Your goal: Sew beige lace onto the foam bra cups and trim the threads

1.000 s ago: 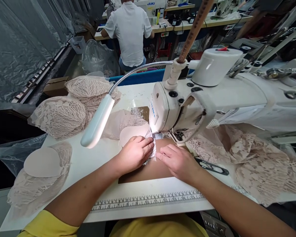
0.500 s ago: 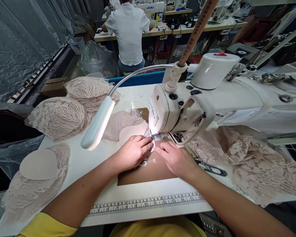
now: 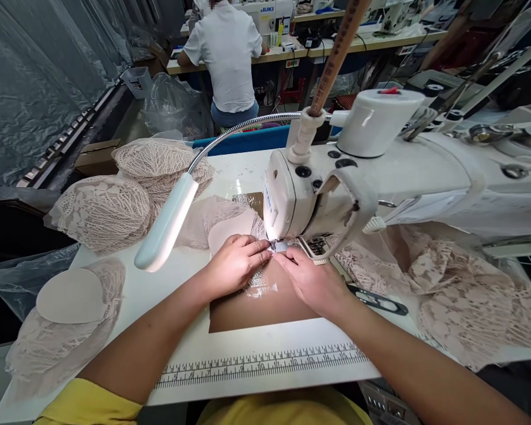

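Beneath the head of a white sewing machine [image 3: 287, 189] lies a beige lace piece [image 3: 216, 212] with a smooth pale cup pad [image 3: 230, 230] on it. My left hand [image 3: 236, 262] presses the near edge of this lace piece with its fingers together, right beside the presser foot [image 3: 278, 244]. From the other side my right hand [image 3: 314, 277] reaches to the same spot, thumb and fingertips drawn together close to the left fingertips. Whatever is between the right fingertips is hidden. Both hands rest over a brown sheet [image 3: 265, 307] with clear tape [image 3: 262, 289] stuck on it.
Stacked lace pieces [image 3: 106, 206] lie at the left, and another lace piece with a pad [image 3: 71, 295] nearer me. More lace [image 3: 460, 283] is heaped right, by thread snips [image 3: 378, 300]. A lamp [image 3: 168, 221] hangs over the table. Someone in a white shirt [image 3: 228, 56] sits ahead.
The lace piece has gone further under the machine, away from me. Less of its edge shows between my hands, and my fingertips are now closer together at the presser foot.
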Motion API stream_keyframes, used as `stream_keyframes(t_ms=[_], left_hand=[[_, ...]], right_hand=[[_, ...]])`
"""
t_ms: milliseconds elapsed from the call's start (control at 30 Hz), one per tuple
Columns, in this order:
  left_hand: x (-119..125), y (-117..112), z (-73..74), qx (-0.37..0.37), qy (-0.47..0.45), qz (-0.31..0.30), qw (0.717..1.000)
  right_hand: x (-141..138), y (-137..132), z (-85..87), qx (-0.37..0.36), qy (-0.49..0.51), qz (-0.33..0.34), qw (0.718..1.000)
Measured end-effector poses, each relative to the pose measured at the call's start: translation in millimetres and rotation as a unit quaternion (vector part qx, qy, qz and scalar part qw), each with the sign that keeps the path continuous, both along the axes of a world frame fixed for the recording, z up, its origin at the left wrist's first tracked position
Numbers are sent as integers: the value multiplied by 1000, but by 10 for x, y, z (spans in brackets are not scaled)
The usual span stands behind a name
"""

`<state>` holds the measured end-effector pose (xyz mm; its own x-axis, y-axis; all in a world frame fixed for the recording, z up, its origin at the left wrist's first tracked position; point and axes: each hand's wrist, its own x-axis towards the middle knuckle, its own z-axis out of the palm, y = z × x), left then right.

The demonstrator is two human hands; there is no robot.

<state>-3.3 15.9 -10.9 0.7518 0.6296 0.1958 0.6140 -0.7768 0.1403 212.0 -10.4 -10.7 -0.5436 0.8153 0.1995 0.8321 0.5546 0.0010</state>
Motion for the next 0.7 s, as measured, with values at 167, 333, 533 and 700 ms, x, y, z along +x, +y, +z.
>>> stream_keyframes(t_ms=[167, 333, 533, 700], left_hand=[[11, 25, 15, -6, 3, 14, 1000], [10, 28, 1, -2, 0, 30, 1000], [16, 13, 20, 17, 10, 36, 999], [10, -67, 202, -3, 66, 74, 995]], right_hand=[[45, 2, -45, -6, 35, 9, 999], [73, 5, -71, -28, 62, 20, 998], [73, 15, -63, -23, 64, 24, 997], [101, 12, -50, -15, 69, 34, 997]])
